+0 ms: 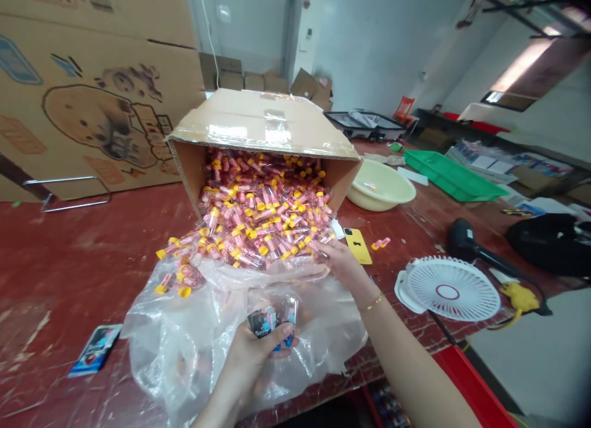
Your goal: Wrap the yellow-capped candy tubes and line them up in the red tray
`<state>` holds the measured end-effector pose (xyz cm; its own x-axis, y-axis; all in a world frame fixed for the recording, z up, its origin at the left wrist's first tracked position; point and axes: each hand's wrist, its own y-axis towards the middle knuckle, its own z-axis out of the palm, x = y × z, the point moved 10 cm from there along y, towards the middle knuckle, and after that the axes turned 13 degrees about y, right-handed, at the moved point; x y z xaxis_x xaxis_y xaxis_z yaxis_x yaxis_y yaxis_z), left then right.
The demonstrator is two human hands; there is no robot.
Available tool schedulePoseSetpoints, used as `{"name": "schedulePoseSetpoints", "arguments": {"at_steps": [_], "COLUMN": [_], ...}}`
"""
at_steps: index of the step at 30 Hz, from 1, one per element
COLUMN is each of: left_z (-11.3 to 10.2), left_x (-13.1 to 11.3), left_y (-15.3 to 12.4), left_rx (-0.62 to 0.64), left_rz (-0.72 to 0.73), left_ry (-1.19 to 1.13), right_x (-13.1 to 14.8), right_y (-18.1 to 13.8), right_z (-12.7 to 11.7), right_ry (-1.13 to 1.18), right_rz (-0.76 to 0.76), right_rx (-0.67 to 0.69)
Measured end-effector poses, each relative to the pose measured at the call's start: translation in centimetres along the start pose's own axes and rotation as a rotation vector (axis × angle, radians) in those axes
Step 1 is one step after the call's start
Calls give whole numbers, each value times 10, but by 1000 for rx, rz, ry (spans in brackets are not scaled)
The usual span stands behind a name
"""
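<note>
My left hand (268,348) is closed around small printed packets (264,321), dark and blue with a clear shiny part. They sit over a crumpled clear plastic liner (203,329). My right hand (340,260) reaches to the right edge of a heap of small clear tubes (268,212) with yellow caps and pink contents. Its fingers look apart and touch the tubes, though their tips are partly hidden. The heap spills out of a cardboard box (263,123) lying on its side, onto the liner. Another blue packet (96,349) lies alone at the left.
Right of the box are a pale yellow basin (381,185), a yellow phone (357,246), a loose pair of tubes (381,244), a white fan (447,289) and a green tray (452,174). A large printed carton (92,95) stands left on the red table (46,280).
</note>
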<state>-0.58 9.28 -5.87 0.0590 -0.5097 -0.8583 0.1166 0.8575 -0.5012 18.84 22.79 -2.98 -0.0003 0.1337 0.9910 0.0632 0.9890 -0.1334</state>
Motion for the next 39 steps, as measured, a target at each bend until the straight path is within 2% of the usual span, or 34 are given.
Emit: {"name": "schedulePoseSetpoints", "arguments": {"at_steps": [3, 7, 11, 15, 18, 21, 26, 29, 31, 33, 36, 39], "left_z": [0, 3, 8, 10, 13, 19, 33, 38, 39, 37, 33, 32], "left_x": [-1, -7, -12, -11, -7, 2, 1, 0, -2, -1, 3, 3], "left_y": [1, 0, -1, 1, 0, -4, -8, -7, -7, -7, -8, -9], "left_rx": [-35, -26, 21, 45, 60, 84, 112, 113, 130, 141, 133, 128], "left_rz": [37, 81, 102, 107, 75, -33, -110, -124, -104, -82, -81, -58], "left_ry": [-21, 27, 62, 57, 59, -8, -211, -237, -225, -197, -171, -184], "right_x": [4, 32, 58, 49, 32, 20, 6, -13, -17, -12, -5, -2], "right_y": [-36, -76, -104, -111, -104, -101, -132, -144, -143, -141, -139, -140], "right_z": [15, 33, 51, 59, 61, 61, 80, 84, 78, 74, 72, 73], "right_ry": [175, 440, 319, 251, 354, 411, 311, 262, 231, 230, 261, 256], "right_rz": [54, -92, -223, -158, -46, -10, -1, 57, 5, -99, -206, -237], "right_rx": [137, 240, 413, 499, 485, 432, 513, 432, 327, 278, 278, 290]}}
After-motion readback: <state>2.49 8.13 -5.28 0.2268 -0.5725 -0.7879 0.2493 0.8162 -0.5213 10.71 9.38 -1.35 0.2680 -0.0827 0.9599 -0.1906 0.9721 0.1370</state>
